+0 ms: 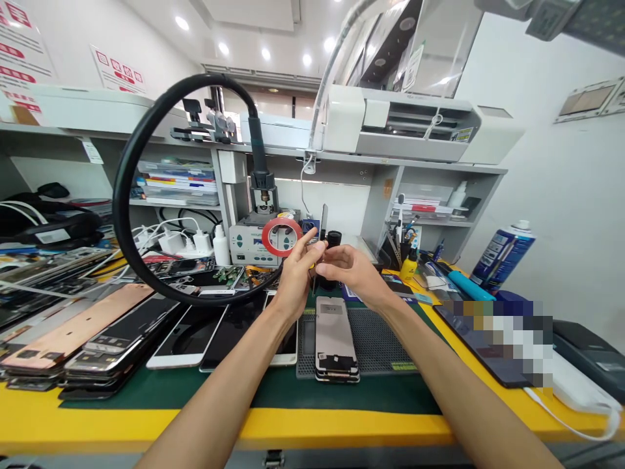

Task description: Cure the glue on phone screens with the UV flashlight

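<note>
My left hand (297, 268) grips a thin flat panel (324, 220), held upright and seen nearly edge-on, so its face is hidden; it looks like a phone screen. Close against it, my right hand (352, 268) has its thumb and fingers curled in a pinch near the panel's edge. Whatever lies between those fingertips is too small to tell. Below both hands, a stack of phone screens (336, 329) lies on a grey perforated mat (381, 335). Just behind my left hand stands a roll of red-edged tape (269, 243). A black cylinder (334, 239) is behind the panel.
Phones and phone parts (97, 319) are piled at left, beside white-framed phones (188, 335). A thick black hose (127, 215) loops above them, in front of a control box (244, 246). At right are a spray can (505, 254), a yellow bottle (409, 266) and a dark tablet (481, 345).
</note>
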`<state>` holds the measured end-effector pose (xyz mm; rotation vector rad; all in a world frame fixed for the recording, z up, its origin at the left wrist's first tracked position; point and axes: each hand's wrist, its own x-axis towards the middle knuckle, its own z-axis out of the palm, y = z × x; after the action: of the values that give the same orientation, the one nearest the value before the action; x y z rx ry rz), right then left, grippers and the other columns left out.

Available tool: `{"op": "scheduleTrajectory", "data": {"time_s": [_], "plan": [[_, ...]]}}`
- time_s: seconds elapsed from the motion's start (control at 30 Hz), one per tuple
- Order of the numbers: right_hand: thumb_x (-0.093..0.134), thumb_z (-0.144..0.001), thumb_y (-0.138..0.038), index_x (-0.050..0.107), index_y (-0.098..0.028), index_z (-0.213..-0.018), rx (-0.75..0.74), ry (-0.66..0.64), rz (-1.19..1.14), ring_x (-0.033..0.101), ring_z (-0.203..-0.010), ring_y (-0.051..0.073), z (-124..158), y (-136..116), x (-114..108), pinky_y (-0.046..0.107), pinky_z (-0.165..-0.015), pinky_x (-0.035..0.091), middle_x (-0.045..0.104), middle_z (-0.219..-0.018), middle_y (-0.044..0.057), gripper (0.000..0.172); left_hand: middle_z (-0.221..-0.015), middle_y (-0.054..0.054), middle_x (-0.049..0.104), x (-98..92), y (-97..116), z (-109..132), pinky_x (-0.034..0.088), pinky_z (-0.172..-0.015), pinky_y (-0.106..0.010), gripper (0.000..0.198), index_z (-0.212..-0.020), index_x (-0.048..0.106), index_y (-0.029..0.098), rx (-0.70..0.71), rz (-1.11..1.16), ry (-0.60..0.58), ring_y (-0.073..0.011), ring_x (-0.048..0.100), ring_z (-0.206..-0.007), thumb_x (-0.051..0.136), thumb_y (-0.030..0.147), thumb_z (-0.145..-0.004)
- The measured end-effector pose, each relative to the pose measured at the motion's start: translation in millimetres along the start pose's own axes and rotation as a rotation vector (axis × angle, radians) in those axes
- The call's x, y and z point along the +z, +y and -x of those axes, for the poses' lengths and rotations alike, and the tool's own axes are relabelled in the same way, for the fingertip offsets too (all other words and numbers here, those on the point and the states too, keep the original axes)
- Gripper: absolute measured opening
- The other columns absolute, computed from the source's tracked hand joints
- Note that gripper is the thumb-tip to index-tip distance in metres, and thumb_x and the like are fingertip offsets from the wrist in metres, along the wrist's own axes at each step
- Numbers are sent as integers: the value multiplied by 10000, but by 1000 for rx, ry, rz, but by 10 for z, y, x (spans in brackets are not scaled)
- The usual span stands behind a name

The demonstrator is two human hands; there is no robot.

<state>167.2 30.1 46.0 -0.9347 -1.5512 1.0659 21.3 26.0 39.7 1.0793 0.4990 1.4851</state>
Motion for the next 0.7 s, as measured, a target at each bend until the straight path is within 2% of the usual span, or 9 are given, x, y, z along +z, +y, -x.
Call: {"op": "scheduleTrajectory", "data": {"time_s": [0.13, 0.3, 0.4, 0.53, 0.7], "plan": [[931, -597, -445, 589, -171, -1044, -16, -4, -64, 654, -983, 177, 26, -21, 46, 307, -862, 548, 675, -1090, 67, 626, -1190, -33, 694, 25, -4, 18, 451, -995, -284, 577, -1372, 604, 283, 2, -26, 28, -207, 585, -1230, 779, 401, -835], [924, -612, -398, 586, -183, -1087, -38, -15, -149, 661, -1021, 194, 19, -31, 36, 346, -904, 555, 685, -1112, 77, 621, -1265, -53, 661, 40, 26, 38, 439, -1014, -310, 606, -1403, 583, 287, 22, -88, 18, -235, 555, -1275, 757, 445, -845], [898, -639, -402, 594, -202, -1132, -45, -47, -213, 666, -1055, 220, 8, -88, -86, 371, -898, 569, 683, -1158, 83, 613, -1317, -83, 647, 17, 87, 39, 452, -1016, -363, 592, -1422, 563, 277, 49, -21, -11, -252, 571, -1245, 650, 532, -895], [829, -681, -410, 602, -221, -1175, -34, -114, -295, 671, -1098, 283, 26, -232, -309, 437, -936, 567, 673, -1222, 96, 575, -1329, -131, 631, -34, 190, 36, 487, -1003, -450, 626, -1429, 551, 248, 43, 188, -71, -283, 648, -1136, 529, 616, -923], [721, -718, -474, 595, -225, -1237, -45, -137, -360, 635, -1180, 335, 51, -304, -508, 480, -984, 545, 652, -1288, 107, 589, -1377, -139, 593, -44, 256, 63, 523, -955, -458, 687, -1470, 508, 276, 22, 266, -122, -281, 693, -1039, 489, 675, -911]]}}
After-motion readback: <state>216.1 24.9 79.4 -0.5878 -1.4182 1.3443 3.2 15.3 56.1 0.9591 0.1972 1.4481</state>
